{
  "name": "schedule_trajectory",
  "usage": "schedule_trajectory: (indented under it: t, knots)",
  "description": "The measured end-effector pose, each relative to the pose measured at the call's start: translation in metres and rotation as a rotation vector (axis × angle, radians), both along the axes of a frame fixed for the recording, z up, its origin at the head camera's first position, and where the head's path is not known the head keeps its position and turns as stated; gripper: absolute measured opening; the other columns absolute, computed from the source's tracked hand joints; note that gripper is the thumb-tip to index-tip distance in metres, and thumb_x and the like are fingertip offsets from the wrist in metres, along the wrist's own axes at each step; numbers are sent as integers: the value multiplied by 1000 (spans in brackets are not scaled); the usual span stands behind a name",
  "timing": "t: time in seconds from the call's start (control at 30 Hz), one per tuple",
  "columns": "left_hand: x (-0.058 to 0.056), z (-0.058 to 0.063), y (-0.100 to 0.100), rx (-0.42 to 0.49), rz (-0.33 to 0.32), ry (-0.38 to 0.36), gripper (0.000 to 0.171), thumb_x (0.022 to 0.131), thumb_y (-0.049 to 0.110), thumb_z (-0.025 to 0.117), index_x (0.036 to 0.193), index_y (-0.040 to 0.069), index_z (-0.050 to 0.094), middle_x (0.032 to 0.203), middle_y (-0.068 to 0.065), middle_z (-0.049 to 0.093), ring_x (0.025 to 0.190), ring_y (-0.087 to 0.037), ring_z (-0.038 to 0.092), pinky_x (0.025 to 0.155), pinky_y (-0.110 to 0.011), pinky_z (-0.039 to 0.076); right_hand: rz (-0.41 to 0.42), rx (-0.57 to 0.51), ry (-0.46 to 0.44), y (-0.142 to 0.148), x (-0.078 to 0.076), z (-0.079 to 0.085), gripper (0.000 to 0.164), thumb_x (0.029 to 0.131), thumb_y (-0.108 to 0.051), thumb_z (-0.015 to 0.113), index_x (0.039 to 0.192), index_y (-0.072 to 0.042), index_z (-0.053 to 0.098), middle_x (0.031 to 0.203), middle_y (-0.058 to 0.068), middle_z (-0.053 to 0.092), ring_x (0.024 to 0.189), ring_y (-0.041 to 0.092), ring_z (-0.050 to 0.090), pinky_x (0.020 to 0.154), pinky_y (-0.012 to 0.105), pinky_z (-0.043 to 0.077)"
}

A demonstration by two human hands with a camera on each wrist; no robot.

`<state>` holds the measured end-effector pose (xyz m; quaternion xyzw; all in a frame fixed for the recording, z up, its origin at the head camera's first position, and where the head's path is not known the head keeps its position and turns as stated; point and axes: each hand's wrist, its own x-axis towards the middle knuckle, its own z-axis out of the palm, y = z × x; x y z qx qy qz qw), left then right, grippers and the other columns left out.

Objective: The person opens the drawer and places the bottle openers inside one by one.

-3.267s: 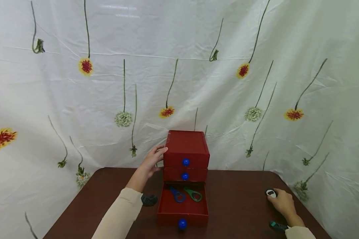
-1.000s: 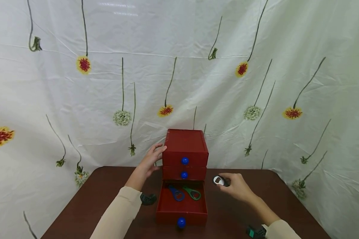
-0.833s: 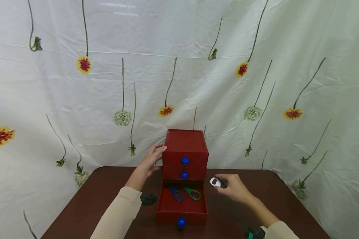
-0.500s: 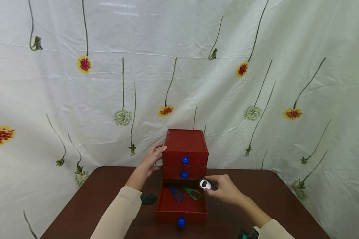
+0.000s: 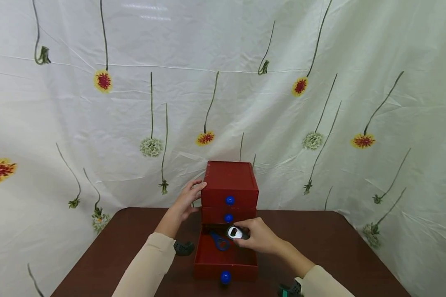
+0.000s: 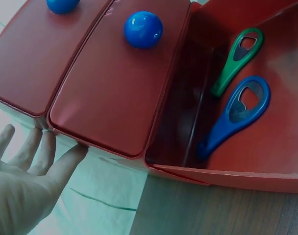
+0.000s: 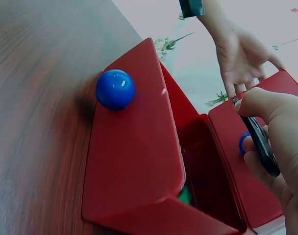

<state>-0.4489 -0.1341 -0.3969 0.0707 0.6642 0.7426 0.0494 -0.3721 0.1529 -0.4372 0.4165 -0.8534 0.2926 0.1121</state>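
My right hand (image 5: 260, 236) pinches a black bottle opener (image 7: 260, 142) between thumb and fingers, above the pulled-out bottom drawer (image 5: 223, 270). Its pale metal end points left. Inside that drawer lie a blue bottle opener (image 6: 222, 128) and a green bottle opener (image 6: 230, 67), side by side. In the head view the right hand and its opener cover the green one. My left hand (image 5: 183, 203) rests with extended fingers against the left side of the red drawer cabinet (image 5: 230, 175); the left wrist view shows its fingertips touching the edge.
Two closed upper drawers carry blue knobs, the top knob (image 5: 229, 200) and the middle knob (image 5: 228, 218). The cabinet stands on a dark brown table (image 5: 319, 247). Behind hangs a white flowered cloth (image 5: 267, 123).
My right hand has picked up the black bottle opener from the table's right side and carried it left, over the open drawer. The left hand has stayed at the cabinet's side.
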Motion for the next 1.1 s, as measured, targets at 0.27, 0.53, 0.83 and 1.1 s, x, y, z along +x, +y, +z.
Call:
schedule_trajectory:
  t: [0.27, 0.53, 0.83, 1.1]
  knots:
    - [0, 2, -1, 2, -7, 1, 69, 102, 43, 65, 156, 14, 34, 163, -15, 29, 148, -40, 30, 107, -76, 29, 12, 38, 26, -16, -4, 2, 40, 88, -20, 83, 121, 1, 74, 101, 2, 75, 78, 0, 59, 67, 17, 51]
    - [0, 2, 1, 5, 1, -1, 70, 102, 43, 64, 157, 12, 34, 160, -18, 35, 146, -41, 33, 105, -75, 31, 54, 45, 15, -30, -6, 0, 37, 90, -20, 82, 120, 0, 75, 98, 0, 75, 78, -1, 61, 67, 15, 52]
    - [1, 2, 1, 11, 4, -12, 71, 102, 43, 64, 157, 12, 33, 155, -18, 41, 145, -40, 35, 105, -73, 35, 51, 71, -12, -40, -8, -3, 39, 91, -23, 81, 123, -1, 74, 102, -1, 74, 82, -1, 61, 69, 14, 52]
    - [2, 3, 1, 14, 3, -13, 69, 102, 43, 63, 157, 13, 34, 155, -17, 41, 144, -39, 36, 105, -70, 37, 47, 52, -59, -48, -11, -9, 39, 92, -22, 80, 123, 0, 74, 98, -2, 73, 77, -2, 60, 65, 15, 52]
